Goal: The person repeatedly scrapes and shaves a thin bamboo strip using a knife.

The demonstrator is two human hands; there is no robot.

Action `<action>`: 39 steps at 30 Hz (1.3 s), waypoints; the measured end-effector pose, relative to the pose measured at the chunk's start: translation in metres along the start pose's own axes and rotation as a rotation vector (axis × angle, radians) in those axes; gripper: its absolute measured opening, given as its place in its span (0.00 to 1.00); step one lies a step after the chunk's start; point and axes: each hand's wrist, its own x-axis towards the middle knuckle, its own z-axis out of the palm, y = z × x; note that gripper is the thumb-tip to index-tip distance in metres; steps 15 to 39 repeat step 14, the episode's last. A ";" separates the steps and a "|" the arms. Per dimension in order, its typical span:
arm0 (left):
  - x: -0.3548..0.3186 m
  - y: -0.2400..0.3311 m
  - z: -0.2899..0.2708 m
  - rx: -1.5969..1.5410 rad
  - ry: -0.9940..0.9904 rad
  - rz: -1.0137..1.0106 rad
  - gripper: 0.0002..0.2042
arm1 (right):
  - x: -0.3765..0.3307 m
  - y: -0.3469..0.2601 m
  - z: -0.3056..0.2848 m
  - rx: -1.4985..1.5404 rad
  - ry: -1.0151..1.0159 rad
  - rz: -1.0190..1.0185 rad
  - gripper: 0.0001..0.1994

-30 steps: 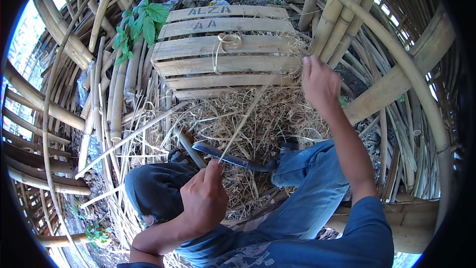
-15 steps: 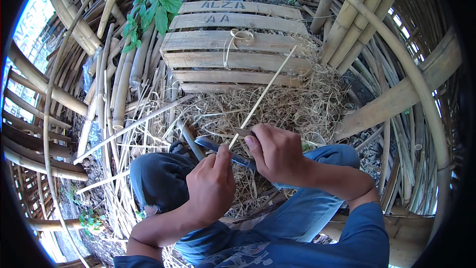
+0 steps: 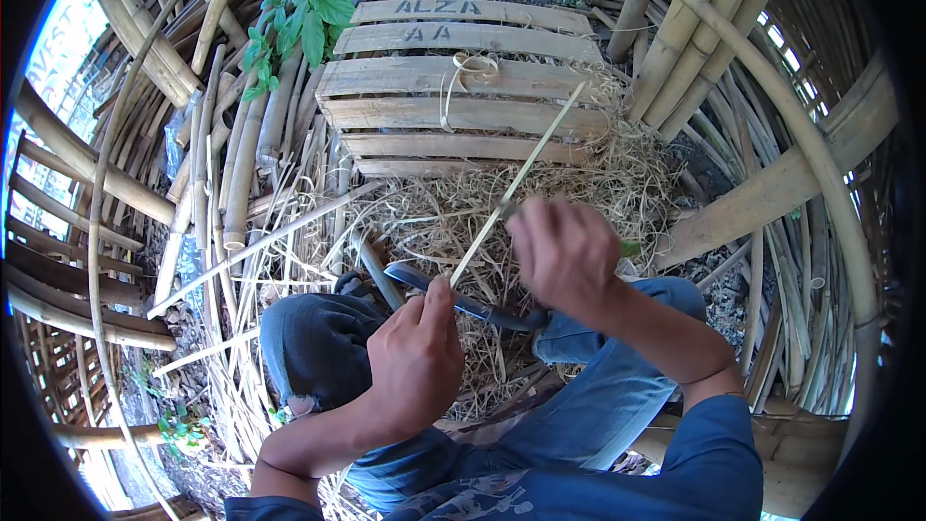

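My left hand (image 3: 417, 357) is closed around the near end of a thin, pale bamboo strip (image 3: 533, 162). The strip slants up and away to the right, its far end over a slatted wooden crate (image 3: 424, 116). In my right hand (image 3: 571, 256), blurred by motion, is a small knife (image 3: 506, 209) whose blade lies against the strip about midway along it; the handle is hidden by the fingers. Below the strip, between my knees, lies a dark blue curved object (image 3: 409, 277), its kind unclear. A curled pale strip (image 3: 475, 66) rests on the crate.
Bamboo shavings (image 3: 617, 203) pile up in front of the crate. Several loose bamboo sticks (image 3: 280, 241) lie to the left, near a green leafy plant (image 3: 313, 24). Bamboo poles (image 3: 690, 29) and a broad bamboo beam (image 3: 772, 212) stand at the right.
My right hand has moved forward and right, away from my left hand, with the knife farther up the strip. My left hand keeps its grip, almost in the same place.
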 end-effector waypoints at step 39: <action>-0.007 -0.002 -0.004 -0.052 -0.027 0.003 0.08 | 0.010 0.050 0.012 0.156 0.148 0.314 0.12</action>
